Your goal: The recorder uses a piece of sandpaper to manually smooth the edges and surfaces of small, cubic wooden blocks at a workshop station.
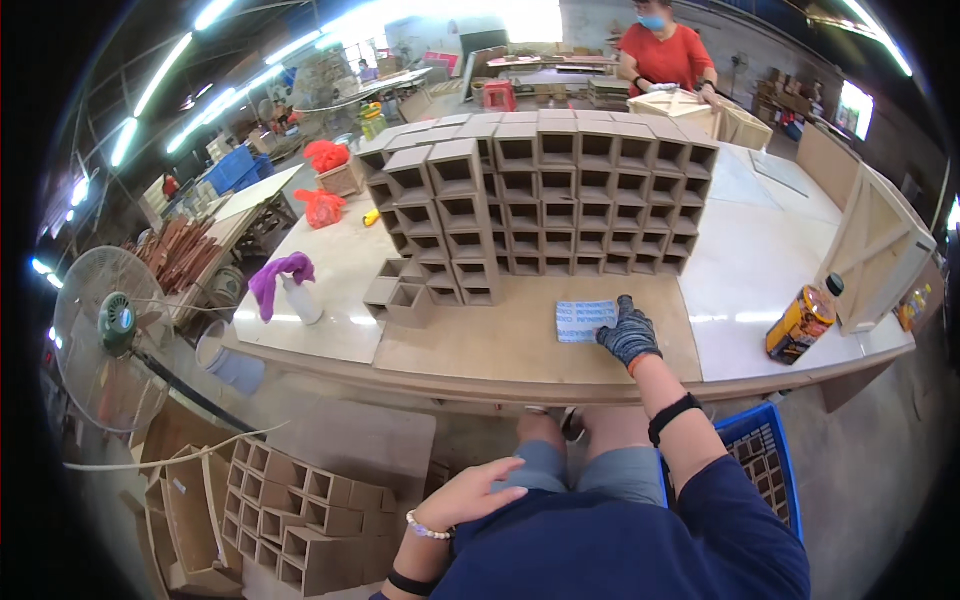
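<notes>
My right hand (629, 335), in a grey knitted glove with an orange cuff, is at the right edge of a piece of sandpaper (581, 322). Its thumb side overlaps the sheet, whose blue-and-white printed back faces up on the brown board (480, 350). What the fingertips do beneath is hidden. Bare and holding nothing, my left hand (472, 497) hovers low in front of my body with its fingers stretched out. Behind the sandpaper rises a stack of small open brown boxes (577, 186), piled in several rows, with a shorter column at its left front.
A drink bottle (804, 320) and a wooden crate panel (885, 250) stand at right. At left are a spray bottle with a purple cloth (285, 285) and a fan (115, 330). More boxes (300, 510) and a blue basket (760, 440) sit below. Across the table, a person (670, 55) handles wooden frames.
</notes>
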`<control>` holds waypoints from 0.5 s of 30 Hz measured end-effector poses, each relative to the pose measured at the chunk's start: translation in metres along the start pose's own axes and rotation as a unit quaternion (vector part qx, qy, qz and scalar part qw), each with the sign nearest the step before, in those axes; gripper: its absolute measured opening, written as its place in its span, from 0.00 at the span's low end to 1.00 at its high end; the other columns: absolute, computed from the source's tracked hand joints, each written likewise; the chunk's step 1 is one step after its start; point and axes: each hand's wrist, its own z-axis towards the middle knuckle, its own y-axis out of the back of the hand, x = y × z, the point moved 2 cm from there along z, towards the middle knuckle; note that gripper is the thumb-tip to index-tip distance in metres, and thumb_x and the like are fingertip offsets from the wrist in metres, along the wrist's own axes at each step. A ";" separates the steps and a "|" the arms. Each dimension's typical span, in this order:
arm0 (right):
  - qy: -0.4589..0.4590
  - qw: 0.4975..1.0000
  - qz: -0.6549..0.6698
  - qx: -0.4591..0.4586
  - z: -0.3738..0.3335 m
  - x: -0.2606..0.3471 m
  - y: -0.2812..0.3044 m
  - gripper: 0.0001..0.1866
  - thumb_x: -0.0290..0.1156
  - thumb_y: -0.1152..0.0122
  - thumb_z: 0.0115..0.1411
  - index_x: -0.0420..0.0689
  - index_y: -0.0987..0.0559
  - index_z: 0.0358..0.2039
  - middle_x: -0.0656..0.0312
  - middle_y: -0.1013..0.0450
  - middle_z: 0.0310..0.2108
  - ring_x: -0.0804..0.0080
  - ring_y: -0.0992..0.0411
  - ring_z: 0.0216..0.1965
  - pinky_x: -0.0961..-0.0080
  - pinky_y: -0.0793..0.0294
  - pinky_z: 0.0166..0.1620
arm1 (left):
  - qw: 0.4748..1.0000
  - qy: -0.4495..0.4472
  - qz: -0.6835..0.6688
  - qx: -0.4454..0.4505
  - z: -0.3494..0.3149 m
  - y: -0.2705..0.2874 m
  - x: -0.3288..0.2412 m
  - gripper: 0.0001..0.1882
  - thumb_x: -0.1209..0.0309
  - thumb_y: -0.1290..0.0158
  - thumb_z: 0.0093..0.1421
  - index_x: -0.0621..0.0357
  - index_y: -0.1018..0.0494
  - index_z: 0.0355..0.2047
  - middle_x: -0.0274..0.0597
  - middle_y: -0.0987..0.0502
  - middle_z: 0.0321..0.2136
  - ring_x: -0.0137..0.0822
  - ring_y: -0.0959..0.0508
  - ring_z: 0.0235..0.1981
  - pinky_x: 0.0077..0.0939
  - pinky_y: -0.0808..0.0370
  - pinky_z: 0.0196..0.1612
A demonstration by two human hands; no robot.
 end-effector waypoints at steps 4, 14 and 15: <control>-0.038 0.999 -0.018 -0.005 0.017 0.002 -0.021 0.39 0.33 0.38 0.41 0.47 0.41 0.56 0.43 0.34 0.46 0.51 0.35 0.49 0.65 0.35 0.51 | 0.999 -0.029 -0.006 -0.027 0.007 0.002 0.001 0.25 0.60 0.49 0.56 0.63 0.37 0.50 0.51 0.28 0.44 0.43 0.26 0.43 0.30 0.30 0.44; 0.111 0.990 0.065 -0.056 0.028 -0.036 -0.035 0.23 0.29 0.42 0.46 0.37 0.30 0.45 0.46 0.31 0.40 0.53 0.31 0.42 0.68 0.33 0.48 | 0.981 -0.036 -0.128 -0.139 0.068 0.031 0.004 0.18 0.70 0.48 0.56 0.67 0.32 0.44 0.44 0.25 0.40 0.30 0.25 0.38 0.22 0.29 0.41; 0.169 0.978 0.046 -0.111 0.021 -0.022 -0.030 0.24 0.31 0.41 0.44 0.37 0.30 0.44 0.46 0.31 0.39 0.50 0.34 0.43 0.64 0.36 0.50 | 0.979 -0.046 -0.111 -0.162 0.070 0.034 0.003 0.17 0.71 0.48 0.56 0.67 0.32 0.44 0.44 0.25 0.39 0.30 0.25 0.38 0.22 0.29 0.41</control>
